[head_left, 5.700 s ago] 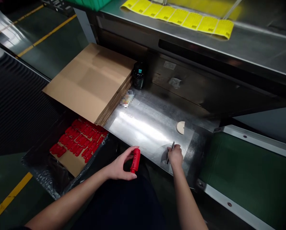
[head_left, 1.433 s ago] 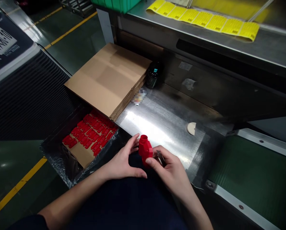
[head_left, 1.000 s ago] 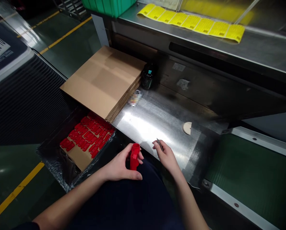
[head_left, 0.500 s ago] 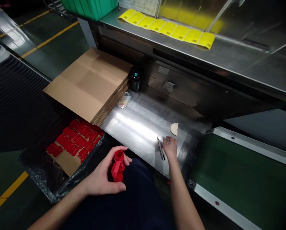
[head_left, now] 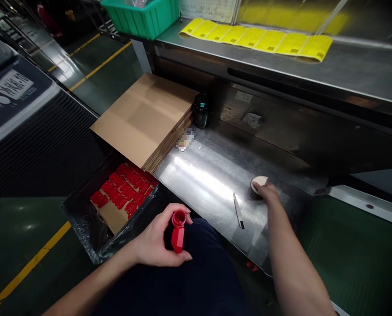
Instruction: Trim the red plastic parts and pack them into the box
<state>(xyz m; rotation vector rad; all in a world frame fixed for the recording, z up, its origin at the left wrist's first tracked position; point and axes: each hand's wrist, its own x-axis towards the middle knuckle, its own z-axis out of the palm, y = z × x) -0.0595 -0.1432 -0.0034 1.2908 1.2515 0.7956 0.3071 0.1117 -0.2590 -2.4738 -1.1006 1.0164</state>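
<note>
A red plastic part (head_left: 178, 232) with a round, hollow collar at its top is held between the thumb and fingers of my left hand (head_left: 161, 239), above my lap. Over on the metal table, my right hand (head_left: 267, 192) has its thumb and fingers at the edge of a round, cream-coloured disc (head_left: 259, 180) with a piece cut out of it; the hand covers part of the disc. A slim craft knife (head_left: 238, 211) lies on the table to the left of my right hand, its blade pointing away from me.
A stack of cardboard sheets (head_left: 146, 118) and a dark bottle (head_left: 201, 112) stand at the table's left. Below is a lined box (head_left: 80, 235) with rows of red parts (head_left: 125, 184). A green conveyor belt (head_left: 357, 250) runs at right; yellow labels (head_left: 255, 39) and a green bin (head_left: 146, 19) sit on the shelf.
My right hand has moved away from beside the craft knife to the cream-coloured disc. My left hand has turned the red part slightly, and the camera view has shifted.
</note>
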